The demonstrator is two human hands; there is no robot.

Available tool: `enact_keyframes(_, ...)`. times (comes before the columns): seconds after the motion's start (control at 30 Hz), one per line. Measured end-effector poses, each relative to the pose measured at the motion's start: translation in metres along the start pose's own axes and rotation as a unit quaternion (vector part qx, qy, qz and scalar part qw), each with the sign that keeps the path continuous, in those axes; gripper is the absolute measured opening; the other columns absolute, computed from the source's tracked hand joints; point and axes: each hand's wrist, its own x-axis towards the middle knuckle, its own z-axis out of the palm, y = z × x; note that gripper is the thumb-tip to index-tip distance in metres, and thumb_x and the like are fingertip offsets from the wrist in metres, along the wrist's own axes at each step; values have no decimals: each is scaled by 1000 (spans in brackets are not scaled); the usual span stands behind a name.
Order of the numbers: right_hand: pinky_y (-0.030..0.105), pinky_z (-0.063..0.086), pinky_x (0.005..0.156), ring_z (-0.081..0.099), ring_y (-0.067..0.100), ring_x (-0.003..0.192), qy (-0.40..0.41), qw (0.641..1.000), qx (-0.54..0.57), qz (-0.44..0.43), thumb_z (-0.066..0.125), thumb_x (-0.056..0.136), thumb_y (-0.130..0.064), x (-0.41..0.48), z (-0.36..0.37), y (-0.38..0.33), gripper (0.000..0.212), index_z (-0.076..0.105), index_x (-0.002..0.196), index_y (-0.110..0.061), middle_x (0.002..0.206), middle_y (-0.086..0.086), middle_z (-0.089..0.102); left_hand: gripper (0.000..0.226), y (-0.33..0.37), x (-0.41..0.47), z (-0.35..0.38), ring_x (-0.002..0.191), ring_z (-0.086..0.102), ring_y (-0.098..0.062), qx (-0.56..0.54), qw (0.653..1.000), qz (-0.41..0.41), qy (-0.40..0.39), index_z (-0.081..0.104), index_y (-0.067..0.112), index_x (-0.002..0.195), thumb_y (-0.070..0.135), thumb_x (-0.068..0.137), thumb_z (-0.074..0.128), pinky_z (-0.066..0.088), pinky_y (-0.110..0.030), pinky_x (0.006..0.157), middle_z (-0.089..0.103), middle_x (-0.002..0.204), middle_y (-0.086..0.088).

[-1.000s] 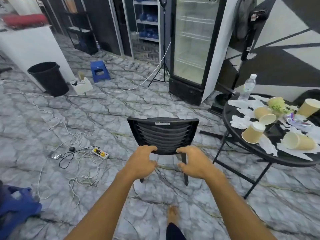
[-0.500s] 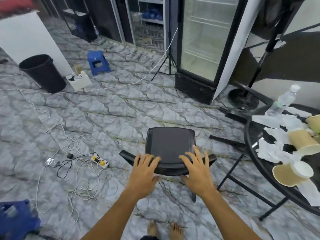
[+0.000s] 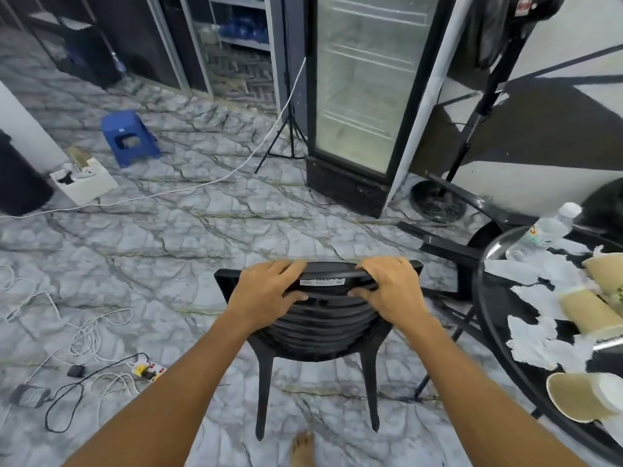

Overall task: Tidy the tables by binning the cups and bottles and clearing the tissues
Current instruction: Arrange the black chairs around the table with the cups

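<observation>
A black plastic chair (image 3: pixel 320 325) stands on the marble floor right in front of me. My left hand (image 3: pixel 266 291) and my right hand (image 3: pixel 387 288) both grip the top of its backrest. At the right is a round black table (image 3: pixel 499 335) strewn with white tissues (image 3: pixel 539 342). On it lie tipped brown paper cups (image 3: pixel 590 315), one with a white lid (image 3: pixel 583 396) near the front edge, and a clear plastic water bottle (image 3: pixel 546 230) stands at the far side. A black bin (image 3: pixel 20 183) is partly cut off at the left edge.
A glass-door fridge (image 3: pixel 364 96) stands ahead, with a tripod (image 3: pixel 286 129) and a fan stand (image 3: pixel 438 200) beside it. A blue stool (image 3: pixel 129 138) and a white box (image 3: pixel 84 180) sit at the left. Cables and a power strip (image 3: pixel 148 370) lie on the floor at lower left.
The chair has swung from tipped away, seat showing, back to upright with its backrest facing me. My hands went from lying flat on it to gripping its top edge. The view shifted closer to the table.
</observation>
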Motion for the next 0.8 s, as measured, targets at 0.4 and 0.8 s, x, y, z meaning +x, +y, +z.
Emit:
enact_keyframes(0.4, 36, 37, 71, 54, 22, 79, -3, 1000, 4, -9, 82, 71, -50, 18, -6, 5, 44, 57, 89, -18, 80, -4, 58, 48, -9, 28, -5, 46, 53, -22, -12, 1000, 22, -18, 59, 15, 90, 50, 70, 85, 27, -23, 44, 56, 58, 6)
enact_keyframes(0.8, 35, 48, 72, 62, 17, 83, 66, 996, 26, 50, 72, 74, -64, -137, -92, 23, 51, 66, 104, -22, 89, -8, 68, 47, 114, 44, -79, 46, 51, -15, -28, 987, 156, -27, 59, 21, 83, 55, 64, 85, 11, -19, 43, 52, 55, 12)
